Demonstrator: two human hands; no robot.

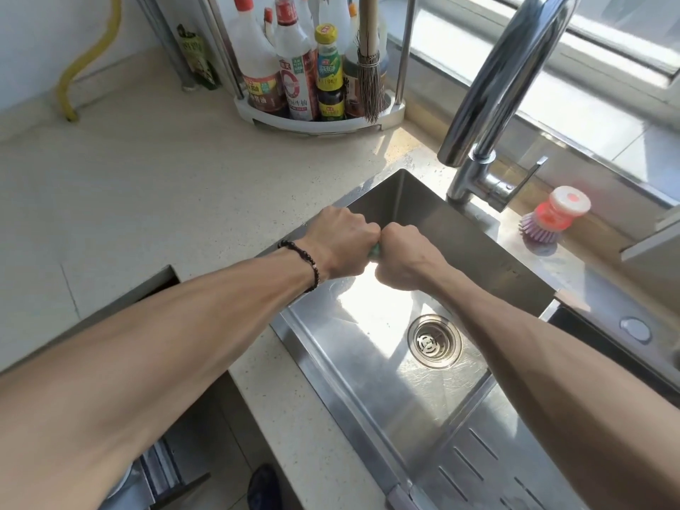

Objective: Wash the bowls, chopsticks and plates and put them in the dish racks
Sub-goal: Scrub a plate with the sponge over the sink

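Note:
Over the steel sink (368, 362), my left hand (340, 246) and my right hand (404, 257) are clenched side by side, knuckles touching. Both grip a small green thing (374, 251), probably a sponge or cloth; only a sliver of it shows between the fists. No bowls, plates or chopsticks are in sight. The sink basin holds nothing, and its round drain (434, 342) sits to the right. No water runs from the faucet (489, 104).
A pink and purple dish brush (552, 217) stands on the sink ledge by the window. A white corner rack (320, 121) with several sauce bottles and a small broom stands at the back of the beige counter (147, 200). An open drawer (165, 469) shows at lower left.

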